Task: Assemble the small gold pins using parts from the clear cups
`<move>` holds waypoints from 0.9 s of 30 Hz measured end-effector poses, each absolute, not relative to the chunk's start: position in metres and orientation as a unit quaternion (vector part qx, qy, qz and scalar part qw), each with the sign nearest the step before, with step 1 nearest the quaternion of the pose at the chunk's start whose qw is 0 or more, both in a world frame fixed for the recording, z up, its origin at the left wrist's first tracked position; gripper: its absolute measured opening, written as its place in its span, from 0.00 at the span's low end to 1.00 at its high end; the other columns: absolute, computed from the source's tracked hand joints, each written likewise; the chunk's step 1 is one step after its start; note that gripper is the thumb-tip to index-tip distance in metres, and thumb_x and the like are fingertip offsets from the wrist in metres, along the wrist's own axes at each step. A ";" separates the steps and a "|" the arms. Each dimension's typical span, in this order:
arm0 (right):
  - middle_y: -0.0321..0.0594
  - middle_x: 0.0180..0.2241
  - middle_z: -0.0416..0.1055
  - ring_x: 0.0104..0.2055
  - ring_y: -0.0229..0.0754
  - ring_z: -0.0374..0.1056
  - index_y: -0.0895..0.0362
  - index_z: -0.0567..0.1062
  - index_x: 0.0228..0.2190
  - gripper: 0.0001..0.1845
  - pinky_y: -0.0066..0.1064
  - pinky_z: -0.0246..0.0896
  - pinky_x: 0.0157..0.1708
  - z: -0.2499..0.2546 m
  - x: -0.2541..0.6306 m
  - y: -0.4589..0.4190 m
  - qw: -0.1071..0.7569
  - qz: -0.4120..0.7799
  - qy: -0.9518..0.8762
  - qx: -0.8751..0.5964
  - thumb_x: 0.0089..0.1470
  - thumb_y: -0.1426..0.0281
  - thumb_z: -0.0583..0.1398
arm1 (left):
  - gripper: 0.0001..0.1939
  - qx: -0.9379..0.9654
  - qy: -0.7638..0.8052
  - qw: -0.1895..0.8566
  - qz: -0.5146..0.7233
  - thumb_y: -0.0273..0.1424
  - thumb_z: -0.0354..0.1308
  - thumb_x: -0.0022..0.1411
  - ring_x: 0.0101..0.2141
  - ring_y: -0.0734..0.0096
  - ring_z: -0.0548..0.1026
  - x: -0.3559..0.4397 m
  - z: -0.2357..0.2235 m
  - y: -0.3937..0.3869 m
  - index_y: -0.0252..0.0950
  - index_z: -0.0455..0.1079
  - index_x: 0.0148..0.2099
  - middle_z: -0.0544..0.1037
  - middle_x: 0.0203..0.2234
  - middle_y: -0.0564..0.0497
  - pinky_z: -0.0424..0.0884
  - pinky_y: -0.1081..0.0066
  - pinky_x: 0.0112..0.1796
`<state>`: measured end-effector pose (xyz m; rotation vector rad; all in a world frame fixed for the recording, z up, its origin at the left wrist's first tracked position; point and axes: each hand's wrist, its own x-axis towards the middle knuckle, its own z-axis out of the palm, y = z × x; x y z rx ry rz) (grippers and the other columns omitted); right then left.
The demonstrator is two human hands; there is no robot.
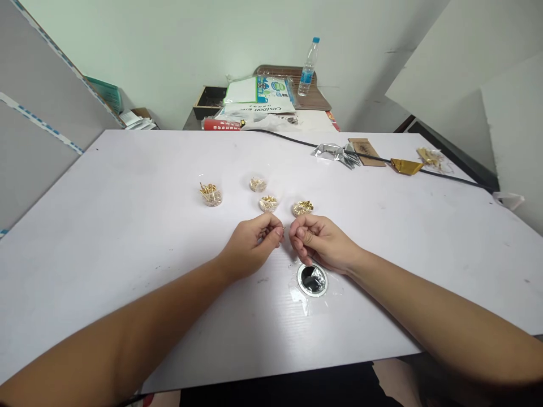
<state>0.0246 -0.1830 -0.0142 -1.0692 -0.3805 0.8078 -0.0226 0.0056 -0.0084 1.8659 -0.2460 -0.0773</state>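
My left hand [258, 242] is closed in a pinch, and a tiny gold-coloured metal piece [283, 228] shows at its fingertips. Just to the right, my right hand [320, 242] is curled with the thumb pressed to the fingers; whatever it may hold is hidden. The hands are close together but apart. Beyond them stand small clear cups of gold-coloured metal pieces: one cup [302, 208] right behind my right hand, another cup [268, 203] behind my left hand, a third cup [258, 184] farther back. A fuller cup [211, 195] with longer pins stands to the left.
A round, taped-over hole [313, 280] lies in the white table [169, 316] below my right hand. A black cable [292, 139] crosses the back right, near a silver packet [333, 152], brown card [367, 151] and gold packet [406, 166]. A water bottle [306, 76] stands behind the table.
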 end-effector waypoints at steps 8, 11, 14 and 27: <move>0.34 0.21 0.71 0.18 0.30 0.66 0.62 0.71 0.29 0.19 0.19 0.64 0.15 -0.014 0.027 -0.184 0.767 0.373 -0.150 -0.500 0.49 0.61 0.69 | 0.09 0.795 -0.109 0.595 -0.038 0.34 0.51 0.67 0.30 0.75 0.71 -0.024 -0.009 0.006 0.35 0.65 0.36 0.74 0.28 0.53 0.68 0.73 0.34; 0.34 0.21 0.71 0.18 0.30 0.67 0.63 0.72 0.30 0.17 0.19 0.65 0.16 -0.013 0.027 -0.184 0.767 0.374 -0.148 -0.500 0.51 0.62 0.69 | 0.09 0.797 -0.107 0.594 -0.037 0.33 0.51 0.67 0.29 0.75 0.71 -0.024 -0.009 0.006 0.35 0.66 0.36 0.74 0.28 0.53 0.68 0.73 0.34; 0.37 0.22 0.72 0.21 0.32 0.70 0.63 0.73 0.29 0.16 0.19 0.67 0.18 -0.013 0.028 -0.183 0.762 0.379 -0.151 -0.502 0.52 0.63 0.68 | 0.09 0.793 -0.107 0.599 -0.044 0.34 0.51 0.67 0.30 0.75 0.71 -0.024 -0.010 0.006 0.35 0.65 0.36 0.74 0.28 0.53 0.68 0.73 0.34; 0.41 0.30 0.76 0.30 0.33 0.74 0.62 0.79 0.36 0.09 0.20 0.71 0.29 -0.010 0.028 -0.185 0.781 0.386 -0.166 -0.462 0.52 0.72 0.67 | 0.10 0.771 -0.093 0.628 -0.056 0.36 0.51 0.67 0.32 0.72 0.73 -0.022 -0.009 0.006 0.34 0.65 0.37 0.75 0.30 0.50 0.70 0.69 0.36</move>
